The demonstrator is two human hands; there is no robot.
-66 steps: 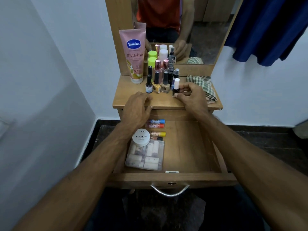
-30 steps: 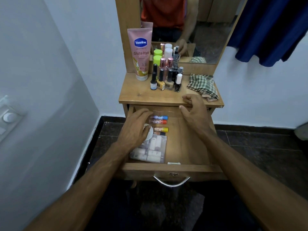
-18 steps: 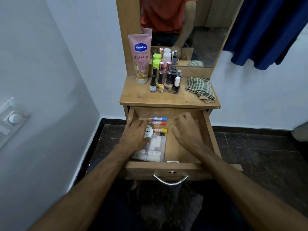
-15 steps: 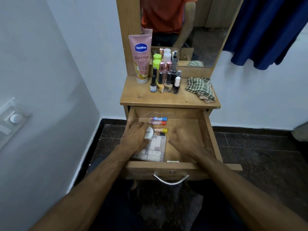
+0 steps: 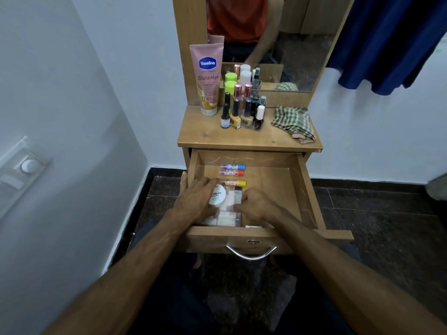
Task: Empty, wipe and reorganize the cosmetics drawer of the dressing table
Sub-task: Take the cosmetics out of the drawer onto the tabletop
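Observation:
The wooden drawer [image 5: 307, 189] is pulled out under the dressing table top [image 5: 242, 140]. Inside, at front left, lies a clear plastic box [image 5: 228, 215] of white items with a white nail polish jar [image 5: 218, 197] on it. Three lip balm tubes [image 5: 232, 172] lie behind them. My left hand [image 5: 196, 201] rests over the box's left side, fingers reaching onto the jar. My right hand [image 5: 258, 207] has its fingers curled against the box's right edge.
On the table top stand a pink Vaseline tube [image 5: 207, 78] and several nail polish bottles [image 5: 242, 114]; a checked cloth [image 5: 294, 123] lies at the right. A mirror [image 5: 302, 44] rises behind. Blue fabric [image 5: 391, 44] hangs at upper right. A wall stands close on the left.
Both hands came down from the table top into the drawer. The right hand then slid left across the drawer floor to the box's right edge.

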